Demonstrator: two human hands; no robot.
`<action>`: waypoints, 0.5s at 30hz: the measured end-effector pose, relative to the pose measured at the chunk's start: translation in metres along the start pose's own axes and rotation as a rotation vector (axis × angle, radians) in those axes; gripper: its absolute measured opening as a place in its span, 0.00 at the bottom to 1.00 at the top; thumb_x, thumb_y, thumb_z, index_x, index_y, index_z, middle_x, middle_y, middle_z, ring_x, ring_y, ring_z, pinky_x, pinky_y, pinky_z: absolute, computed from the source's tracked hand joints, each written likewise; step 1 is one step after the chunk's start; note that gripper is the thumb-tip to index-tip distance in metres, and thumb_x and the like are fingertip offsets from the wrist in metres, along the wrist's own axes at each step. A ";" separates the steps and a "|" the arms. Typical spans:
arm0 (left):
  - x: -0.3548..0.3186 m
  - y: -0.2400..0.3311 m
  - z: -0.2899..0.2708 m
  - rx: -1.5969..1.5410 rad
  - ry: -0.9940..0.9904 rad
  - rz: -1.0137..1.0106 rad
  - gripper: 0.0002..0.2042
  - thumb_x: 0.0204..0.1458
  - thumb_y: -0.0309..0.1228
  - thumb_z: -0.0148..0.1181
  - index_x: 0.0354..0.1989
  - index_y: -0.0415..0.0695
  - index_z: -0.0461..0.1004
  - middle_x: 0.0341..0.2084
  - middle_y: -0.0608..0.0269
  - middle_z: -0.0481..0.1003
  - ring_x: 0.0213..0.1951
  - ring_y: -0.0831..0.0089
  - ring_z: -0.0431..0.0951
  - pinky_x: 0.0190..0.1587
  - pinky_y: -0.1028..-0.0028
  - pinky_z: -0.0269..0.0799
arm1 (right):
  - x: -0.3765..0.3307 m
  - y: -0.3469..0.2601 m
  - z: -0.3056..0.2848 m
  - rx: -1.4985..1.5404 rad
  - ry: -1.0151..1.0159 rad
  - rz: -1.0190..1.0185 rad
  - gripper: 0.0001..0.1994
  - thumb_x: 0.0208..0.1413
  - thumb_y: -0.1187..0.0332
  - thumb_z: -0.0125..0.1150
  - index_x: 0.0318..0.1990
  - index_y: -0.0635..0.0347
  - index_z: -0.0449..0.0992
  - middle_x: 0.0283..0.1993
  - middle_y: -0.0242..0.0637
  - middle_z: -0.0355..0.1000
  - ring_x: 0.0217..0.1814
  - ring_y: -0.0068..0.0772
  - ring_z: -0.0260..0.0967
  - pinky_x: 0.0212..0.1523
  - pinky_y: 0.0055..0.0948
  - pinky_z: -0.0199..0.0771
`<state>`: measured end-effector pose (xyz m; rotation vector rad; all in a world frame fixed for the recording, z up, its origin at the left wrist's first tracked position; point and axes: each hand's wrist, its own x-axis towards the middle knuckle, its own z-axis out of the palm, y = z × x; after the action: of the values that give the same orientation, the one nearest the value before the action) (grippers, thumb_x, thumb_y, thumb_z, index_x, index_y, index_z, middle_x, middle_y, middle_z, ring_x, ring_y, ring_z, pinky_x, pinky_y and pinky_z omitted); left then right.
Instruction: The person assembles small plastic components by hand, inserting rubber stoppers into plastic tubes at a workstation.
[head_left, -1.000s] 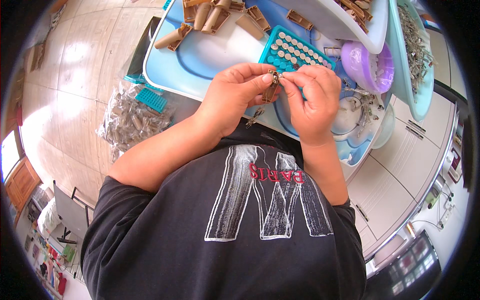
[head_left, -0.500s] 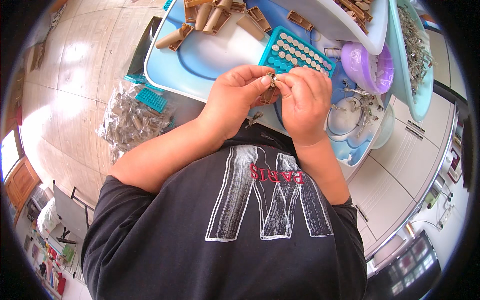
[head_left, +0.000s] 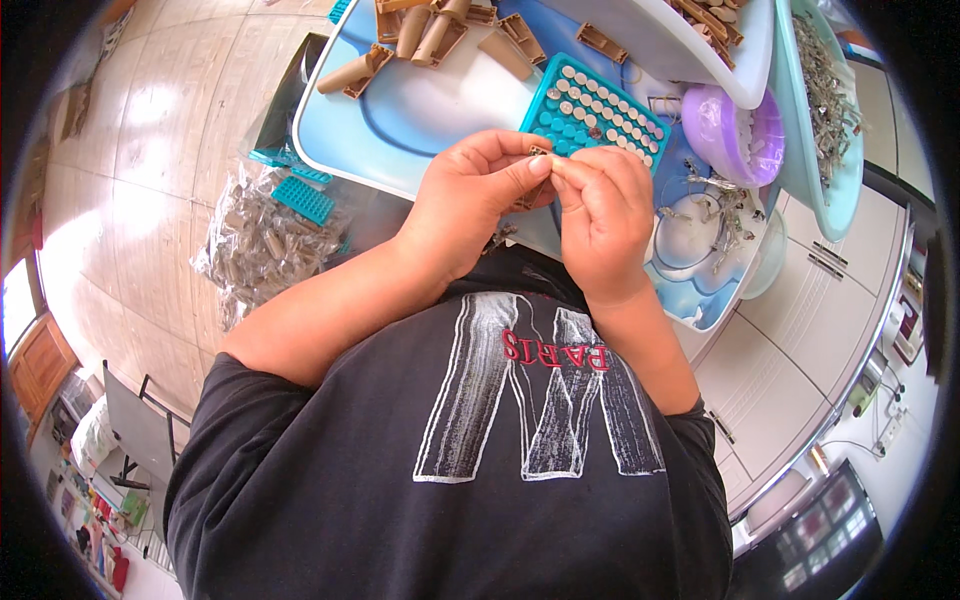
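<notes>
My left hand (head_left: 478, 195) is closed around a small brown plastic housing (head_left: 537, 151), open on one side, held just above the near edge of the blue-and-white table (head_left: 440, 105). Thumb and fingers of my right hand (head_left: 606, 215) are pinched together against the housing's upper end. Whatever tiny part lies between these fingertips is hidden. Just beyond my hands, a teal rack (head_left: 537, 105) carries rows of small pale round pieces, with one darker piece among them. More brown housings (head_left: 355, 73) lie at the far left of the table.
On the right stand a purple bowl (head_left: 700, 130) with white pieces, a white bin (head_left: 748, 85) of brown parts and a pale green basin (head_left: 850, 190) of metal parts. Loose metal parts (head_left: 735, 215) lie below the bowl. A clear bag of brown pieces (head_left: 262, 240) rests at left.
My right fingers have shifted slightly down and closed over the housing's end, covering the small bright part seen there before. The housing has tilted a little in my left hand.
</notes>
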<state>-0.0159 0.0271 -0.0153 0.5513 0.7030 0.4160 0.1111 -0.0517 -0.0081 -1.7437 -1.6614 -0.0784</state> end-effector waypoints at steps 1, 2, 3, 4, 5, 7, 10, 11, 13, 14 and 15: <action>-0.001 0.000 0.000 -0.006 0.006 -0.005 0.11 0.55 0.28 0.55 0.44 0.35 0.70 0.34 0.62 0.75 0.34 0.77 0.74 0.40 0.78 0.71 | -0.001 0.000 0.000 0.117 -0.011 0.052 0.07 0.44 0.74 0.62 0.33 0.60 0.75 0.31 0.34 0.70 0.36 0.36 0.67 0.38 0.33 0.65; -0.001 0.000 -0.001 -0.007 0.008 -0.004 0.11 0.55 0.28 0.55 0.44 0.35 0.70 0.34 0.62 0.75 0.34 0.77 0.74 0.40 0.78 0.71 | -0.001 -0.001 0.000 0.118 -0.012 0.051 0.07 0.44 0.74 0.62 0.33 0.60 0.75 0.31 0.34 0.70 0.36 0.36 0.67 0.38 0.33 0.65; -0.001 0.000 -0.002 0.008 0.000 -0.005 0.10 0.56 0.28 0.54 0.43 0.36 0.69 0.33 0.62 0.75 0.34 0.77 0.74 0.40 0.77 0.71 | 0.000 -0.002 -0.001 0.163 -0.025 0.060 0.08 0.45 0.75 0.62 0.35 0.61 0.75 0.31 0.36 0.70 0.35 0.37 0.67 0.37 0.33 0.65; -0.001 0.000 -0.003 0.023 -0.009 -0.005 0.10 0.57 0.29 0.53 0.43 0.36 0.69 0.33 0.63 0.74 0.34 0.77 0.74 0.40 0.77 0.71 | 0.000 -0.003 -0.002 0.206 -0.038 0.069 0.09 0.46 0.76 0.61 0.36 0.62 0.75 0.31 0.37 0.70 0.34 0.38 0.67 0.37 0.33 0.66; 0.000 -0.001 -0.003 0.022 -0.010 -0.003 0.10 0.57 0.29 0.53 0.43 0.36 0.69 0.33 0.63 0.74 0.34 0.77 0.74 0.40 0.77 0.71 | 0.000 -0.004 -0.002 0.206 -0.039 0.067 0.09 0.46 0.76 0.61 0.36 0.62 0.75 0.31 0.37 0.70 0.34 0.38 0.67 0.37 0.33 0.66; 0.002 -0.004 -0.005 0.010 -0.050 0.010 0.09 0.58 0.29 0.50 0.42 0.37 0.69 0.33 0.63 0.74 0.34 0.76 0.74 0.40 0.77 0.72 | 0.000 -0.008 -0.001 0.252 -0.011 0.153 0.10 0.47 0.77 0.60 0.39 0.63 0.75 0.31 0.38 0.71 0.33 0.40 0.67 0.36 0.33 0.67; 0.001 -0.003 -0.003 0.003 -0.046 0.015 0.09 0.59 0.30 0.48 0.42 0.37 0.68 0.32 0.62 0.73 0.34 0.76 0.73 0.40 0.76 0.71 | 0.001 -0.013 0.002 0.312 0.057 0.271 0.09 0.48 0.78 0.59 0.39 0.63 0.74 0.32 0.39 0.71 0.33 0.40 0.68 0.37 0.33 0.67; 0.000 -0.003 -0.004 0.003 -0.046 0.014 0.09 0.59 0.30 0.48 0.42 0.37 0.68 0.32 0.62 0.73 0.34 0.76 0.73 0.40 0.76 0.71 | 0.002 -0.013 0.001 0.312 0.057 0.271 0.09 0.48 0.78 0.59 0.39 0.63 0.74 0.32 0.39 0.71 0.33 0.40 0.68 0.37 0.33 0.67; -0.001 -0.004 -0.006 0.000 -0.073 0.017 0.08 0.59 0.29 0.48 0.42 0.38 0.68 0.32 0.62 0.73 0.34 0.76 0.73 0.41 0.76 0.71 | 0.005 -0.010 0.000 0.212 0.048 0.231 0.07 0.48 0.78 0.58 0.36 0.64 0.73 0.32 0.40 0.71 0.34 0.40 0.69 0.37 0.32 0.68; -0.001 -0.003 -0.006 -0.001 -0.073 0.017 0.08 0.59 0.29 0.48 0.42 0.38 0.68 0.32 0.62 0.73 0.34 0.76 0.73 0.41 0.76 0.71 | 0.006 -0.010 -0.002 0.211 0.048 0.230 0.07 0.48 0.78 0.58 0.36 0.64 0.73 0.32 0.40 0.71 0.34 0.40 0.69 0.37 0.32 0.68; -0.002 -0.002 -0.006 0.009 -0.072 0.016 0.08 0.59 0.29 0.47 0.42 0.38 0.68 0.32 0.62 0.73 0.34 0.76 0.73 0.41 0.76 0.71 | 0.008 -0.010 -0.003 0.211 0.030 0.218 0.06 0.47 0.78 0.59 0.35 0.64 0.74 0.32 0.40 0.72 0.34 0.40 0.69 0.37 0.32 0.68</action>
<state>-0.0211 0.0267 -0.0198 0.5774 0.6321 0.4060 0.1050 -0.0471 0.0027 -1.7400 -1.3951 0.1650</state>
